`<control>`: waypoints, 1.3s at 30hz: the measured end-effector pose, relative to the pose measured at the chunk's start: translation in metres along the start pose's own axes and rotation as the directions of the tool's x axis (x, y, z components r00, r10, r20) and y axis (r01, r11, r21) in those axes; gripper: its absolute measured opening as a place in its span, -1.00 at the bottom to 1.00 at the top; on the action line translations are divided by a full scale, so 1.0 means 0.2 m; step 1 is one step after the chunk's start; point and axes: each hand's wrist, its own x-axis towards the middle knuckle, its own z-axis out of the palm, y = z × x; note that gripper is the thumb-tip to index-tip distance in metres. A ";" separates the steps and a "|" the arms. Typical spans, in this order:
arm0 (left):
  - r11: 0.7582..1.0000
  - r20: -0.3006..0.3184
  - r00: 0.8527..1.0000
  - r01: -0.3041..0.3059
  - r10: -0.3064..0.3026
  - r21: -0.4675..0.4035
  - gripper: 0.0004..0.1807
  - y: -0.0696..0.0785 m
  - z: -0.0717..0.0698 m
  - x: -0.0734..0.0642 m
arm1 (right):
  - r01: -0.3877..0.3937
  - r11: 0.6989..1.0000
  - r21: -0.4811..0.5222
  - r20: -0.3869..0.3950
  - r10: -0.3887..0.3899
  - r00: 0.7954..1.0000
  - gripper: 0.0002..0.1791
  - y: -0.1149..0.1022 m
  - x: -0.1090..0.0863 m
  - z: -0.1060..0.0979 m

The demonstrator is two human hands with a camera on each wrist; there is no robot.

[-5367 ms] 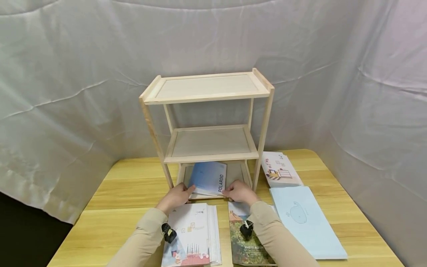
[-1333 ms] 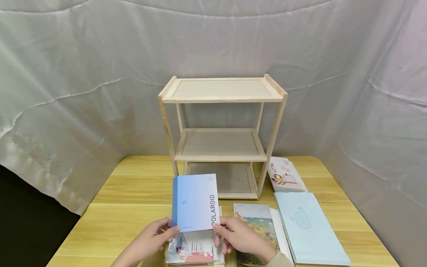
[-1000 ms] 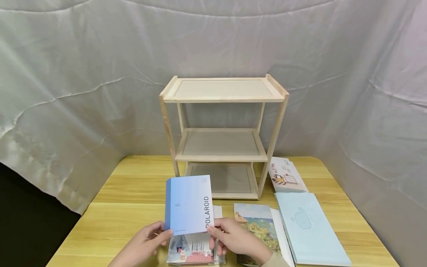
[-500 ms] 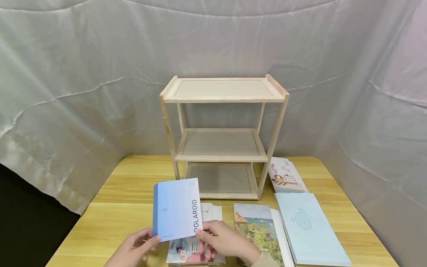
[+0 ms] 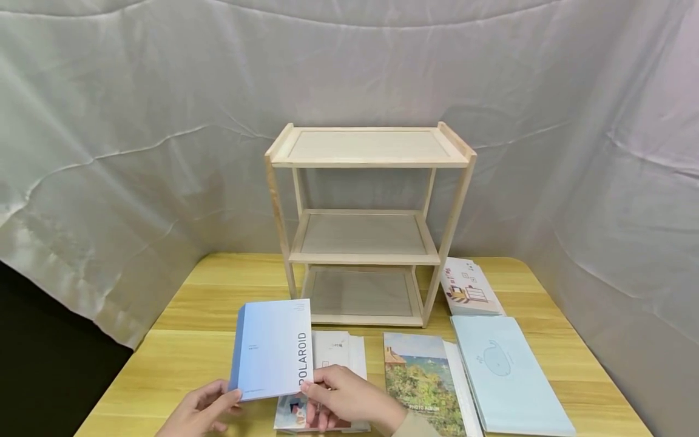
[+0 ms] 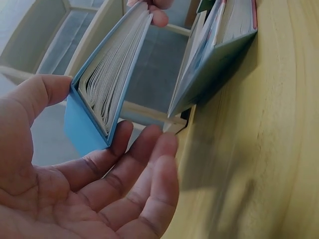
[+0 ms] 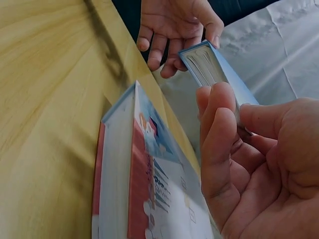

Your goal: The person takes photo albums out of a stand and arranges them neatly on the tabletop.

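A small blue-and-white photo album (image 5: 273, 349), marked POLAROID, is held above the front left of the table by both hands. My left hand (image 5: 202, 409) pinches its near left corner at the spine, thumb on the cover and fingers below. My right hand (image 5: 349, 397) pinches the near right corner, thumb on top. In the left wrist view the album (image 6: 72, 122) shows its page edges, slightly fanned between the covers. Under the right hand lies an illustrated album (image 5: 331, 349) on a small pile, partly hidden; the right wrist view shows its red-edged cover (image 7: 159, 174).
A three-tier wooden rack (image 5: 363, 258) stands at the back middle of the wooden table (image 5: 180, 340). To the right lie a landscape-covered photo album (image 5: 420, 376), a light blue whale-covered album (image 5: 508, 382) and, farther back, a white album with a building drawing (image 5: 469, 285).
The POLAROID album, on the rack's lowest shelf at first, is lifted off it. Over the last second both hands shift it left and slightly nearer, baring more of the pile and landscape album.
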 end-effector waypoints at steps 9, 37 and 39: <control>0.985 0.079 0.995 0.067 -0.055 -0.159 -0.30 -0.05 -0.07 0.00 | -0.026 0.999 -0.037 0.034 0.027 0.999 -0.63 -0.03 0.08 0.03; 0.922 -0.010 0.970 0.226 -0.242 -0.313 -0.23 -0.15 -0.14 0.09 | -0.192 0.966 0.175 0.011 0.193 0.981 -0.59 -0.03 0.33 0.19; 0.917 -0.015 0.968 0.232 -0.251 -0.326 -0.20 -0.14 -0.15 0.10 | -0.198 0.964 0.179 0.000 0.201 0.980 -0.58 -0.03 0.34 0.20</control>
